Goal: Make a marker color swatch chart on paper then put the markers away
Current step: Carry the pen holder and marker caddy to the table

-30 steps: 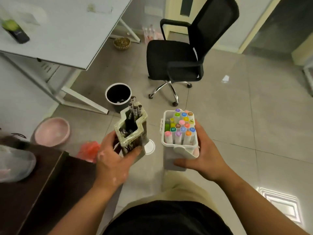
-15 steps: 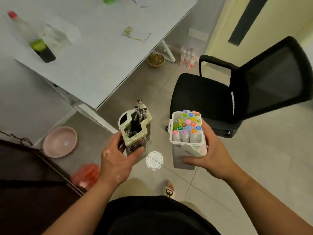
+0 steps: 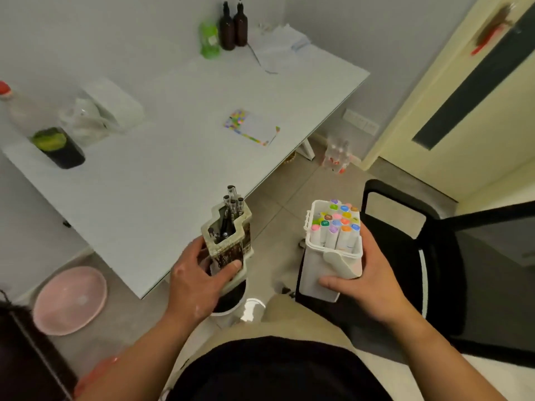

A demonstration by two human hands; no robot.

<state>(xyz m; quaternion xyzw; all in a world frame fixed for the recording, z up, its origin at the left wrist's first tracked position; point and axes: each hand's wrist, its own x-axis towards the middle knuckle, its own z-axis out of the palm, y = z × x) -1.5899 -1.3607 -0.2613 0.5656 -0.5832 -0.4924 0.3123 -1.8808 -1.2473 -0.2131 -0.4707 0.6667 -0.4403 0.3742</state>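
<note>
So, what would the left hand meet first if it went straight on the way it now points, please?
Probably the white table: the left hand, gripping the pen holder, points toward its near edge. Whether it would strike the edge or pass over the top is unclear from this one view.

markers (image 3: 335, 224) in case (image 3: 321, 276), pen holder (image 3: 228, 244) to its left, paper (image 3: 252, 127) on table (image 3: 162, 169) behind

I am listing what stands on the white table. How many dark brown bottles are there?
2. The left brown bottle stands at the far edge of the table, beside a green bottle; the right brown bottle stands close beside it.
</note>
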